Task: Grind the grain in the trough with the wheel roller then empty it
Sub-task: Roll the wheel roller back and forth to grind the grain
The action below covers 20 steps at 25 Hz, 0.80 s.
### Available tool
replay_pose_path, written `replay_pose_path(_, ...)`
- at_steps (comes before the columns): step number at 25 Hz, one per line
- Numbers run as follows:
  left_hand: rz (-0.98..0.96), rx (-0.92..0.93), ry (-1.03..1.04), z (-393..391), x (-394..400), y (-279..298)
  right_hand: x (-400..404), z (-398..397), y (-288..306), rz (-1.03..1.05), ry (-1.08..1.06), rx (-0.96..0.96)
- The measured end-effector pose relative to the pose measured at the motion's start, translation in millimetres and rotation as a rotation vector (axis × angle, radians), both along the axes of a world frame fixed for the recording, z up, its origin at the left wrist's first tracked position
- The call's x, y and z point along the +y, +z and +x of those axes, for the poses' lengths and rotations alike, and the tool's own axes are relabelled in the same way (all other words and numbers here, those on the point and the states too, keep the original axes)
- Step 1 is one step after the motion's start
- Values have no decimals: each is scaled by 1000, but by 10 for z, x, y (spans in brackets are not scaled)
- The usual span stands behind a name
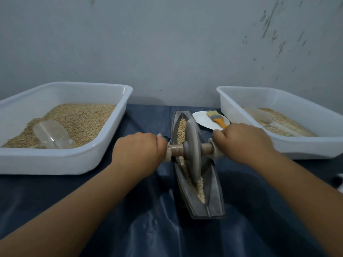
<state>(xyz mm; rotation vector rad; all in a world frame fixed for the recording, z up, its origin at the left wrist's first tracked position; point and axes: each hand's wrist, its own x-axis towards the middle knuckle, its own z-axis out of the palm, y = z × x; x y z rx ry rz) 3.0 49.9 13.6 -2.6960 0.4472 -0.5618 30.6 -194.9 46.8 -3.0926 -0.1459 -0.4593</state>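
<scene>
A grey boat-shaped trough (213, 193) lies lengthwise on the dark blue cloth in the middle. Grain (181, 129) fills its far end, and paler crushed grain (200, 191) lies near its front. The grey wheel roller (193, 145) stands upright in the groove at mid-length, on a wooden axle. My left hand (138, 150) grips the axle's left end. My right hand (241, 142) grips the right end. Both handle ends are hidden inside my fists.
A white tub (61, 162) at left holds grain and a clear scoop (51, 133). A second white tub (304, 147) at right holds some grain and another scoop (258, 114). A white plate (203, 120) with an orange-handled brush (216, 117) sits behind the trough. A grey wall stands behind.
</scene>
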Motion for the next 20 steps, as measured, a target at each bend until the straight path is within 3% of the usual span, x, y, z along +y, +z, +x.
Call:
replay_pose_path(2,9,27,54,203,-10,30,63,195,-49,47,-61,-31)
replay_pose_path(7,56,90,20,221,-65,169,28,234,-14,126,-56,116)
replay_pose_path(10,63,53,-76,-41,-5,98,-123,-88,-25,5,68,167)
replay_pose_path(13,86,-14,-137,-95,-3,92,-158,-231,-32,-53,50,149)
replay_pose_path(20,52,71,37,388,-104,189,62,318,-58,130,-135,109)
